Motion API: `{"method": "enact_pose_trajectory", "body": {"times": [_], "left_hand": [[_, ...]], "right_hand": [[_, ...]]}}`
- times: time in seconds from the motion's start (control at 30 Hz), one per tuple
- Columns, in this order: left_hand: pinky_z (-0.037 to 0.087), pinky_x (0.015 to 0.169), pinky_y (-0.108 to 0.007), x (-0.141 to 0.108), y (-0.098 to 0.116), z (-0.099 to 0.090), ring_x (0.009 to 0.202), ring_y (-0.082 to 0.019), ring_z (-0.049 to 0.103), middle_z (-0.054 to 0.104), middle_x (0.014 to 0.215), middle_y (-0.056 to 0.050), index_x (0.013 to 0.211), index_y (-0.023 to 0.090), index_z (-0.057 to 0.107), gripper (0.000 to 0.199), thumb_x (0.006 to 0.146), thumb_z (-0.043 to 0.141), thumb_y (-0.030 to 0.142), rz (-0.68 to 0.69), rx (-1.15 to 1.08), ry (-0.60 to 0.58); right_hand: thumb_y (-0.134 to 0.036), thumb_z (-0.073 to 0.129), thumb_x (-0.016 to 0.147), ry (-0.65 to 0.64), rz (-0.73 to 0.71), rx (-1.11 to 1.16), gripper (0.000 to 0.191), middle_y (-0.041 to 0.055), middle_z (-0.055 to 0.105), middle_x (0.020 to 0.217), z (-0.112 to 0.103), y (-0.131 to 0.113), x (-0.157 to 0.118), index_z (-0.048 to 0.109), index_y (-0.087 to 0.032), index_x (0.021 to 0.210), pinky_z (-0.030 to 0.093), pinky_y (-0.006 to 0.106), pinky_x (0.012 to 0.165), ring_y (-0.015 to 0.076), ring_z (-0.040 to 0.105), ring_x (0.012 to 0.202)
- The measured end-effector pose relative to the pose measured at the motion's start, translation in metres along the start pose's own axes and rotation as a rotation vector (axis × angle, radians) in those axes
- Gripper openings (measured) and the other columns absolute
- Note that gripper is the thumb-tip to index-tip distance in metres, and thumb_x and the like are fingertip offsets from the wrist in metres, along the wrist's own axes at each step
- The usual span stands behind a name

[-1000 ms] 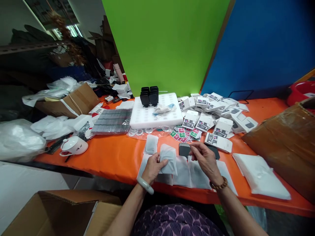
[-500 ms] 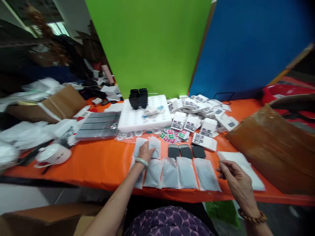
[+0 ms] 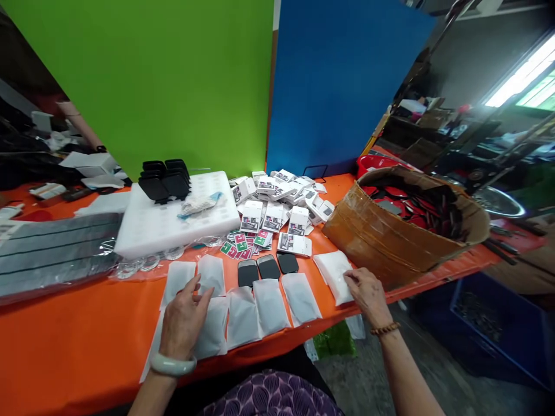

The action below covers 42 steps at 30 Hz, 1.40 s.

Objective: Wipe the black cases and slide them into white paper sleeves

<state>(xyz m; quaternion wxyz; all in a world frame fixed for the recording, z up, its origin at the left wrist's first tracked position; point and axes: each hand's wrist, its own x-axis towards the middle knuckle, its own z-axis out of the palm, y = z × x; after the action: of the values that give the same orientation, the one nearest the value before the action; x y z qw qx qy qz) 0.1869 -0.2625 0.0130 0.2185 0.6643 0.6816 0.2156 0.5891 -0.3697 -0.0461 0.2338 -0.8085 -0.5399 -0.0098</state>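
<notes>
My left hand (image 3: 184, 318), fingers apart and holding nothing, hovers over the left end of a row of white sleeves (image 3: 243, 318). Two more sleeves (image 3: 211, 275) lie just behind it. My right hand (image 3: 368, 293) has its thumb and fingertips together at the right edge of a stack of thin white sleeves (image 3: 335, 277); whether it grips one is hard to see. Between the hands, behind the row, three dark rounded-square pieces (image 3: 269, 267) lie side by side. Red and green stickers (image 3: 240, 242) are scattered behind them.
A white foam block (image 3: 208, 222) bears black pieces (image 3: 165, 180). Small white boxes (image 3: 273, 216) are piled behind the stickers. A cardboard box (image 3: 385, 237) of red and black pieces stands at the right. Grey wrapped sheets (image 3: 60, 248) lie left on the orange table (image 3: 87, 341).
The view has swung right. My left hand has lifted off the back sleeves and come nearer. My right hand has reached the right edge of the white stack.
</notes>
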Motion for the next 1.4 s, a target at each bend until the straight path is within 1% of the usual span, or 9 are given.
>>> {"method": "enact_pose_trajectory", "body": {"times": [0.17, 0.37, 0.7, 0.8, 0.9, 1.0, 1.17, 1.3, 1.4], "left_hand": [[0.055, 0.073, -0.033, -0.02, 0.012, 0.005, 0.075, -0.023, 0.068, 0.07, 0.101, -0.013, 0.115, 0.011, 0.064, 0.063, 0.072, 0.051, 0.055, 0.019, -0.213, -0.036], [0.055, 0.074, -0.037, -0.033, 0.018, 0.015, 0.076, -0.024, 0.068, 0.071, 0.096, -0.011, 0.112, 0.014, 0.065, 0.058, 0.075, 0.05, 0.055, 0.063, -0.25, -0.141], [0.054, 0.073, -0.037, -0.039, 0.022, 0.017, 0.077, -0.024, 0.067, 0.07, 0.095, -0.012, 0.115, 0.012, 0.064, 0.058, 0.075, 0.051, 0.052, 0.061, -0.296, -0.206], [0.054, 0.073, -0.037, -0.042, 0.024, 0.019, 0.077, -0.024, 0.066, 0.069, 0.101, -0.012, 0.115, 0.013, 0.064, 0.056, 0.075, 0.052, 0.05, 0.058, -0.321, -0.23], [0.053, 0.074, -0.038, -0.046, 0.028, 0.021, 0.078, -0.023, 0.065, 0.069, 0.104, -0.011, 0.118, 0.014, 0.063, 0.058, 0.074, 0.053, 0.05, 0.034, -0.362, -0.28], [0.053, 0.079, -0.037, -0.048, 0.036, 0.027, 0.084, -0.024, 0.065, 0.068, 0.109, -0.012, 0.119, 0.014, 0.062, 0.058, 0.073, 0.057, 0.05, -0.01, -0.45, -0.394], [0.048, 0.092, -0.04, -0.051, 0.053, 0.039, 0.105, -0.027, 0.061, 0.061, 0.124, -0.015, 0.122, 0.014, 0.059, 0.063, 0.072, 0.064, 0.052, -0.024, -0.637, -0.572], [0.046, 0.096, -0.04, -0.053, 0.061, 0.04, 0.115, -0.03, 0.056, 0.059, 0.126, -0.019, 0.123, 0.013, 0.058, 0.072, 0.068, 0.069, 0.057, -0.028, -0.824, -0.599], [0.046, 0.093, -0.036, -0.052, 0.062, 0.038, 0.109, -0.028, 0.059, 0.064, 0.119, -0.016, 0.12, 0.014, 0.06, 0.066, 0.071, 0.068, 0.057, 0.008, -0.939, -0.578]], "right_hand": [[-0.026, 0.048, 0.087, 0.008, 0.006, -0.151, 0.026, 0.0088, 0.063, 0.085, 0.006, -0.01, 0.007, 0.072, -0.016, 0.092, 0.038, 0.031, 0.073, 0.0214, 0.055, 0.082], [-0.017, 0.052, 0.083, -0.02, 0.035, -0.299, 0.021, 0.0092, 0.062, 0.085, 0.0, -0.019, 0.017, 0.071, -0.017, 0.091, 0.031, 0.031, 0.068, 0.0214, 0.053, 0.078], [-0.018, 0.052, 0.077, -0.194, 0.028, -0.3, 0.013, 0.008, 0.062, 0.082, -0.006, -0.023, 0.035, 0.063, -0.015, 0.072, 0.03, 0.03, 0.067, 0.0208, 0.054, 0.079], [-0.019, 0.051, 0.077, -0.14, 0.031, -0.222, 0.012, 0.007, 0.06, 0.078, -0.007, -0.02, 0.03, 0.06, -0.016, 0.07, 0.032, 0.03, 0.068, 0.0199, 0.053, 0.076], [-0.023, 0.051, 0.077, 0.021, -0.009, -0.067, 0.011, 0.0049, 0.058, 0.075, -0.017, -0.024, 0.015, 0.057, -0.018, 0.07, 0.035, 0.03, 0.071, 0.019, 0.051, 0.073], [-0.025, 0.051, 0.079, 0.113, -0.078, 0.105, 0.011, 0.0034, 0.057, 0.075, -0.028, -0.044, -0.001, 0.055, -0.02, 0.071, 0.037, 0.031, 0.072, 0.0186, 0.05, 0.072], [-0.019, 0.051, 0.082, 0.138, -0.218, 0.318, 0.008, 0.0021, 0.056, 0.075, -0.027, -0.098, -0.017, 0.053, -0.021, 0.074, 0.039, 0.032, 0.073, 0.0183, 0.051, 0.074], [-0.014, 0.051, 0.083, 0.128, -0.33, 0.441, 0.01, 0.0017, 0.055, 0.074, -0.011, -0.141, -0.024, 0.053, -0.022, 0.077, 0.04, 0.033, 0.072, 0.0186, 0.052, 0.074], [-0.013, 0.051, 0.084, 0.084, -0.395, 0.51, 0.011, 0.0025, 0.055, 0.075, 0.002, -0.169, -0.034, 0.054, -0.022, 0.078, 0.04, 0.033, 0.071, 0.0191, 0.052, 0.076]]}}
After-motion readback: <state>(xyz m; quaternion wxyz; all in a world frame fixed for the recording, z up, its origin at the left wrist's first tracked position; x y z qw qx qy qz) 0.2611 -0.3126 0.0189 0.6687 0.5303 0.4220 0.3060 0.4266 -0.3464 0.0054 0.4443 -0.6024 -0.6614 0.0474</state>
